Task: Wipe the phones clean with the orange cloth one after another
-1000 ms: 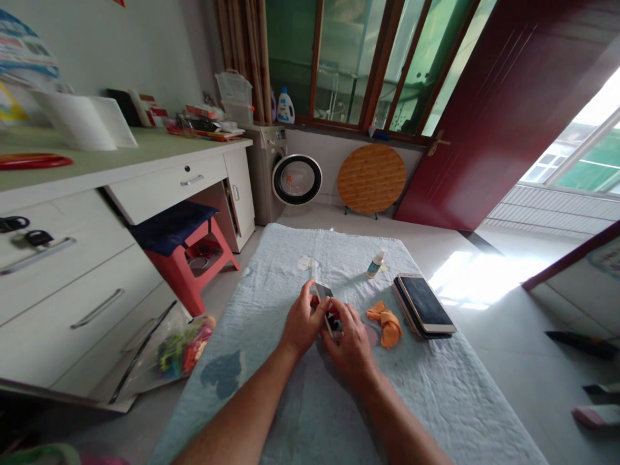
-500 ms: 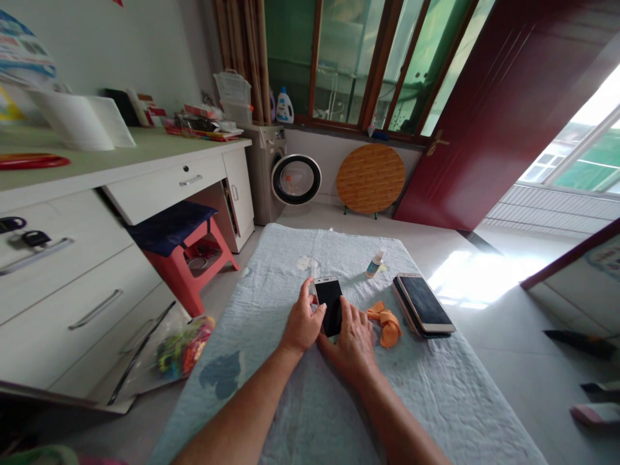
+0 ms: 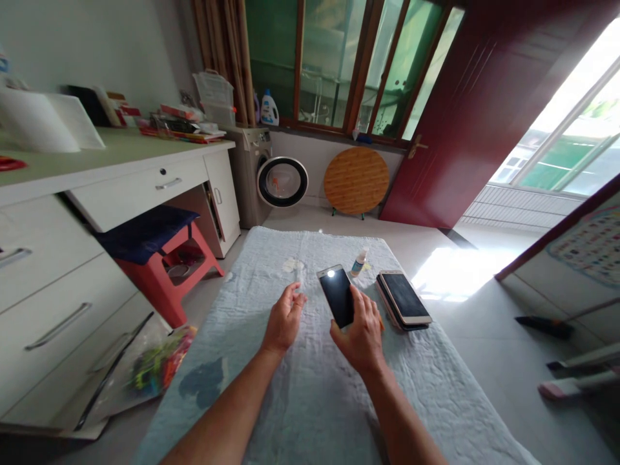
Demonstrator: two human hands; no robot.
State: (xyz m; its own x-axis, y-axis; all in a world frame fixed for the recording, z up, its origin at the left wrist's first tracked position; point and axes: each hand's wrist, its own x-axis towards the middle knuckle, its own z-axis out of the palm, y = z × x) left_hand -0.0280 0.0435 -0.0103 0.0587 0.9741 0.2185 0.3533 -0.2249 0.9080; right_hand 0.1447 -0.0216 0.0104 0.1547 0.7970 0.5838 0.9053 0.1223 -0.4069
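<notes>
My right hand (image 3: pixel 362 332) grips a white-edged smartphone (image 3: pixel 340 300) by its lower right side, thumb at the bottom edge. The phone is tilted, its dark screen showing a bright spot of reflected light near the top. To its left, my left hand (image 3: pixel 284 318) hangs over the cloth with nothing in it, fingers loosely curled and apart from the phone. A small spray bottle (image 3: pixel 359 263) stands just beyond the phone. On the right lies a stack of devices with a gold-edged smartphone (image 3: pixel 405 297) on top. Only an edge of the orange cloth shows behind my right hand.
A pale blue quilted cover (image 3: pixel 300 400) lies over the table. On the left are a desk (image 3: pixel 121 161), a red stool (image 3: pixel 169 271) and a clear bag (image 3: pixel 140 374). A washing machine (image 3: pixel 249 174) with its door open and a folded round table (image 3: pixel 357 181) stand at the back.
My left hand has let go of the phone and moved away to the left. My right hand now holds the phone alone, tilted, and covers most of the orange cloth. The view has turned slightly right.
</notes>
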